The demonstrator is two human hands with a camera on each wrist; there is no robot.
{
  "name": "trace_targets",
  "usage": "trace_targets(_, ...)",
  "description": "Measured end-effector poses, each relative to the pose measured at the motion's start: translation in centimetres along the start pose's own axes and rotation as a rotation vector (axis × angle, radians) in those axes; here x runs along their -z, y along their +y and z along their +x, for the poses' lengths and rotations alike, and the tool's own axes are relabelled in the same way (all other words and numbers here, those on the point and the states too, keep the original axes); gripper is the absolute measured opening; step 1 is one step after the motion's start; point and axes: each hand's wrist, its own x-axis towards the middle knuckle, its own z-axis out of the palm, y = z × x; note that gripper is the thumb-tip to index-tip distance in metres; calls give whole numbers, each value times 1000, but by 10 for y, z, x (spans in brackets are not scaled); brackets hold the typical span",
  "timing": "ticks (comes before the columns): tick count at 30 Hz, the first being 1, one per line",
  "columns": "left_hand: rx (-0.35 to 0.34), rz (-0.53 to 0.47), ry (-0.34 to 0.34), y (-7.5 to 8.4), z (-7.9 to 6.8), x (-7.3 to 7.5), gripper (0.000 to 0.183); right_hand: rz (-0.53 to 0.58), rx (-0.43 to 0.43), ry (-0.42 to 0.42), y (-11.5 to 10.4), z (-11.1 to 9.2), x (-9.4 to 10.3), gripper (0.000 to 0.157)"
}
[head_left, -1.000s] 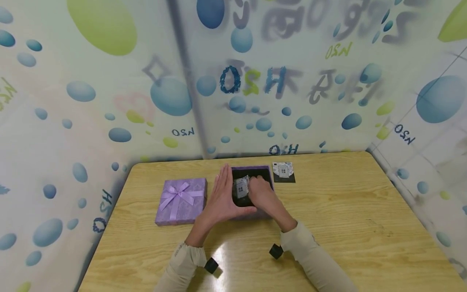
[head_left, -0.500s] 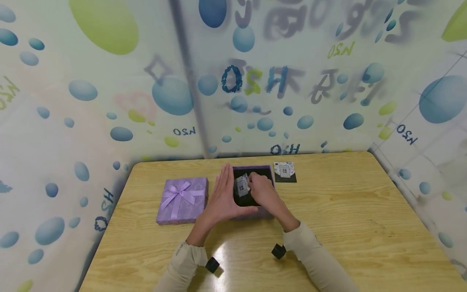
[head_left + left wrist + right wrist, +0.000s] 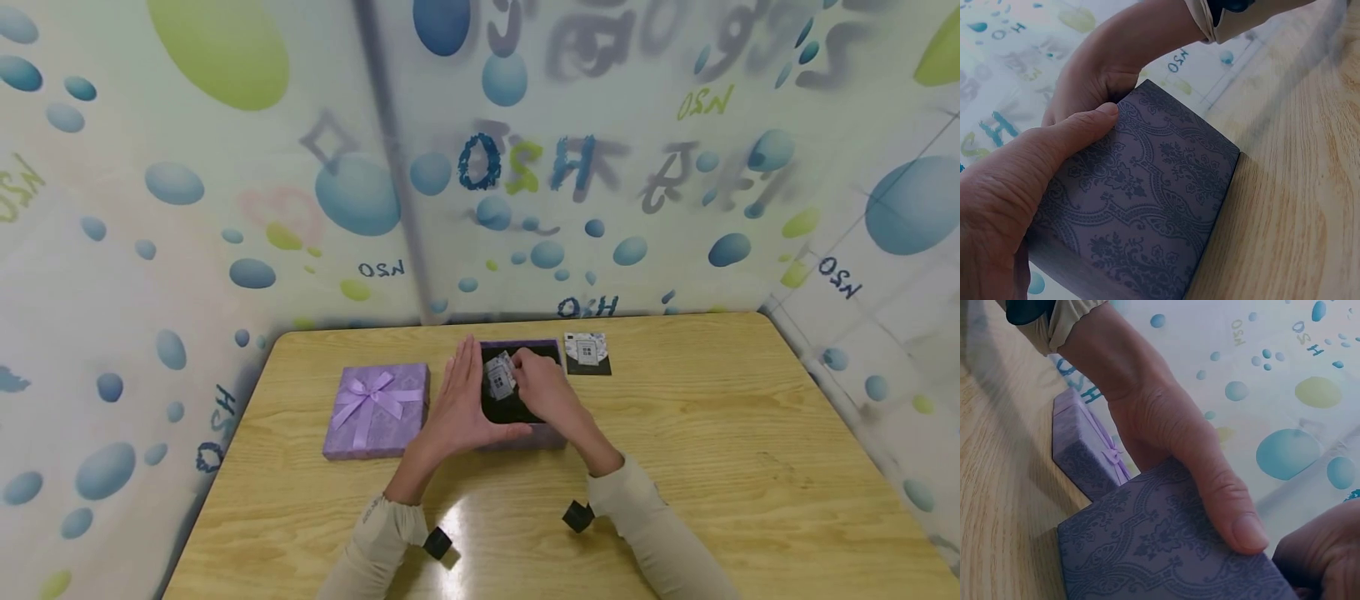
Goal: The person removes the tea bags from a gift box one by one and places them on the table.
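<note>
Two sleeves (image 3: 378, 533) reach in from the near side. The left hand (image 3: 452, 419) braces the box (image 3: 536, 436), thumb spread along the near wall, straight fingers together at its left side. Beyond, the right hand (image 3: 546, 390) dips inside, curled fingers pinching a packet (image 3: 498, 377), askew within the box.

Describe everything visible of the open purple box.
The box stands upright on the wooden table, right of the bow-topped lid. Its walls look like patterned card, purple with darker floral scrollwork; the interior is black. The left grip rests against it, fingers along the left side, thumb on the near wall. The right grip pinches a printed packet at the opening; whether it touches the box is unclear.
</note>
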Motion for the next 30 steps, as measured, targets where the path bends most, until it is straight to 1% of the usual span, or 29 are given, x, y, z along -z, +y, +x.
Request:
trace_targets(6, 3, -6, 2, 1, 0, 0, 150, 8, 28, 12, -1, -3, 6, 10)
trace_targets(10, 1, 3, 3, 1, 0, 0, 150, 14, 50, 29, 1, -4, 11, 10)
trace_targets(13, 0, 3, 4, 0, 0, 0, 150, 33, 55, 24, 1, -5, 15, 11)
trace_targets(22, 15, -6, -11, 0, 0, 1, 149, 88, 16, -16, 1, -4, 26, 15)
trace_targets(30, 10, -12, -10, 1, 0, 1, 150, 130, 19, -32, 5, -4, 32, 16)
